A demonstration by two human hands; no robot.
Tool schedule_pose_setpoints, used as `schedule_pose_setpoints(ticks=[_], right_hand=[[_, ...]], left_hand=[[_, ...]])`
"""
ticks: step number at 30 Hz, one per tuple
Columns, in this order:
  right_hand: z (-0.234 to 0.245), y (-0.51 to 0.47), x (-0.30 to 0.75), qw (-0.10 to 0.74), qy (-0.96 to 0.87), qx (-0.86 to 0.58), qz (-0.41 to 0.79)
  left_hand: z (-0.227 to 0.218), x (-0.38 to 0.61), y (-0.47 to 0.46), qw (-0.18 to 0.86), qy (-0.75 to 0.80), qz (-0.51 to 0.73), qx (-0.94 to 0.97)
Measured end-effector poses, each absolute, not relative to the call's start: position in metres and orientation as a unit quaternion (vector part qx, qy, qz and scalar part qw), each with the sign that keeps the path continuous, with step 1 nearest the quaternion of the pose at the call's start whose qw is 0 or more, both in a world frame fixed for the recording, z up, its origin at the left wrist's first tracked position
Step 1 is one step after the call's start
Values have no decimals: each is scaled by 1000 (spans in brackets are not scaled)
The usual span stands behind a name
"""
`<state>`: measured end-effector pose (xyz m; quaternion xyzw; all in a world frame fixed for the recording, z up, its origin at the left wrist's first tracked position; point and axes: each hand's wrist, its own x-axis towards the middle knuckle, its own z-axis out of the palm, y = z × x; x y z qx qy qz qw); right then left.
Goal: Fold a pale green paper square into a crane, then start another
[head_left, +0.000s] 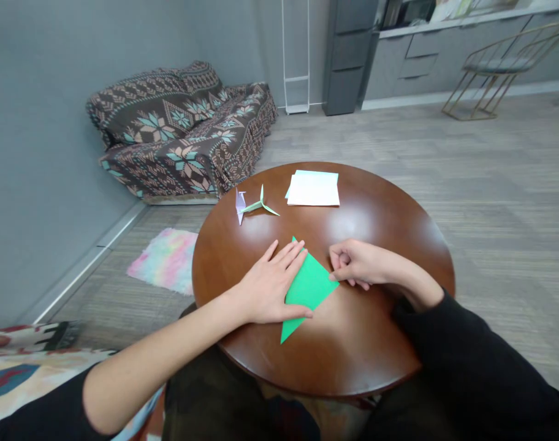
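Observation:
A green sheet of paper [312, 283], folded into a triangle, lies on the round brown table [376, 343] in front of me. Its one corner points right. Flat across its left part rests my left hand [276, 285], fingers stretched out and thumb along the lower side. My right hand [353, 263] pinches the right corner between thumb and curled fingers. Farther back at the left stand two folded paper figures, one purple [239, 207] and one pale green [260, 206], touching or very close together.
A stack of white and pale blue paper [314, 188] lies near the table's far edge. Beyond the table are a sofa [178, 135] under a patterned cover, a fluffy pastel rug [165, 260] and a gold-framed chair [495, 70].

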<state>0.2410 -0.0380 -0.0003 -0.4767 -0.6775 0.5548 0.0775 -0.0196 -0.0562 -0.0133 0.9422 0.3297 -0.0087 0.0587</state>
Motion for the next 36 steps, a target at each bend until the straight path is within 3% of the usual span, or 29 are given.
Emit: schedule_pose_setpoints(ticks=[14,18,24,36], right_hand=[[0,-38,242,81,-683,-475,549],[0,-38,241,80,-684,-474,548],[0,-39,241,85,-687,-476,543],[-1,-39,241,84,-691,-476,537]], left_hand=[[-3,-13,-49,94,401,-45,910],[-7,-12,-48,119,433,2,894],[-17,-10,-51,29,455,124,881],[-12,-15,-37,-13,451,66,890]])
